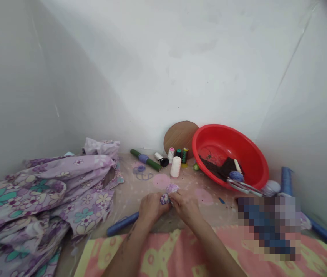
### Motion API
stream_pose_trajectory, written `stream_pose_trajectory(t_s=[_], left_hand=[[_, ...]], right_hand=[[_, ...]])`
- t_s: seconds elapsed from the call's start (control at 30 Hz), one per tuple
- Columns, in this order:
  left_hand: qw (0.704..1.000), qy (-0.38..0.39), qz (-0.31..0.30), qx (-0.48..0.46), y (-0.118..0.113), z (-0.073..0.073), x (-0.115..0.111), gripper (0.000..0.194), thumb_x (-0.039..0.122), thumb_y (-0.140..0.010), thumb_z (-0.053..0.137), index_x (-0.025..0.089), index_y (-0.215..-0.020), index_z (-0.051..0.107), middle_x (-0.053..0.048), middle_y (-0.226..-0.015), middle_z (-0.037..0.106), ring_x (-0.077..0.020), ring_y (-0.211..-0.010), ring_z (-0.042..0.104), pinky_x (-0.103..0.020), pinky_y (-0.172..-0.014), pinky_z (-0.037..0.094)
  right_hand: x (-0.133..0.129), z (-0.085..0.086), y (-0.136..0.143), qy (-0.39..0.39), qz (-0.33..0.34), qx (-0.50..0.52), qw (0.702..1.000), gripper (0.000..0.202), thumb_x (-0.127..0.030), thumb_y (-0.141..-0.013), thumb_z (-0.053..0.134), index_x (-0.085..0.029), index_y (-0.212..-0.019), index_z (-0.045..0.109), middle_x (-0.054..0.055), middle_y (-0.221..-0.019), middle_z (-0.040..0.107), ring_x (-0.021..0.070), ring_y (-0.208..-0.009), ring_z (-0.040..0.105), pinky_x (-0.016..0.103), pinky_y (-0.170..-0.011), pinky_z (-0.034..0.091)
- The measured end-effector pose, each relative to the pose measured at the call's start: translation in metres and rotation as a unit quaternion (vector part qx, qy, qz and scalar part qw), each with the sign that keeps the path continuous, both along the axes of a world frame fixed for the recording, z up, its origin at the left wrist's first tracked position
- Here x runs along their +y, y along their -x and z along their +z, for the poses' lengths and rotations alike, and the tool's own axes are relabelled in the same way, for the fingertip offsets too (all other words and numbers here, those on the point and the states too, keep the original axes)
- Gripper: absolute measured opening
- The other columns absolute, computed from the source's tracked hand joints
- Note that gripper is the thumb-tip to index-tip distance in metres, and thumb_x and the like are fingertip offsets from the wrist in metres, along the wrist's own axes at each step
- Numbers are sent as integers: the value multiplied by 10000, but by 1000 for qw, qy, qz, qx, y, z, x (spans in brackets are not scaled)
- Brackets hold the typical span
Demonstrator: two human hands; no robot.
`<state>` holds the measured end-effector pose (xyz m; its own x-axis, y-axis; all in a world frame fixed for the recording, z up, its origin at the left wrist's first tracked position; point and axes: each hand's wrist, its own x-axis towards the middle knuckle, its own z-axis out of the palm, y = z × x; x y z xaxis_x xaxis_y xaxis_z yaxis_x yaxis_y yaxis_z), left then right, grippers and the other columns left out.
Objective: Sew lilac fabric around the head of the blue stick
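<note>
Between my hands is a small bunched bundle of purple-and-white patterned cloth [165, 199], with a paler lilac tuft [172, 188] just beyond it. My left hand [153, 206] has its fingers closed round the bundle from the left. From the right, my right hand [184, 204] pinches at its edge, thumb and fingers together; any thread there is too fine to make out. A stick wound with blue yarn [123, 224] lies beside my left hand, its right end hidden behind that hand.
Floral fabric [88, 192] is heaped on the left. At the back stand thread spools [176, 167], near a green stick [147, 160] wound with violet yarn. A red basin [255, 165] with dark cloth tilts at right. Pink-and-yellow cloth [163, 254] lies in front.
</note>
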<state>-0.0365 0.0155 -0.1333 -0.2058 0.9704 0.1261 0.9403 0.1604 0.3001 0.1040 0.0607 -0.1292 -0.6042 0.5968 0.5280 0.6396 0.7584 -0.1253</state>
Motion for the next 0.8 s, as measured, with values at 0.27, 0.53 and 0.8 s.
stream_pose_trajectory(t_s=[0.27,0.53,0.8], left_hand=[[999,24,19,7,-4,6,-2,416,532,-704,424,227,-906,621,-86,-856,654,-228,-814,587,-269,-652,378],[999,32,28,-1,-7,10,-6,440,544,-703,415,229,-930,621,-93,-854,651,-236,-812,587,-278,-660,386],[1000,14,19,5,-4,4,-3,460,577,-693,397,239,-903,627,-85,-826,650,-240,-786,584,-291,-643,383]], right_hand=[[2,-5,8,-66,-28,-25,997,181,-139,-768,461,-198,-650,584,21,-652,590,138,-626,525,237,-537,317],[21,-7,-21,-61,-96,276,954,255,-286,-824,395,-158,-785,613,59,-728,635,155,-678,565,250,-630,398],[39,3,-62,-50,-272,436,856,368,-412,-795,421,-114,-835,633,99,-739,634,178,-665,555,265,-625,394]])
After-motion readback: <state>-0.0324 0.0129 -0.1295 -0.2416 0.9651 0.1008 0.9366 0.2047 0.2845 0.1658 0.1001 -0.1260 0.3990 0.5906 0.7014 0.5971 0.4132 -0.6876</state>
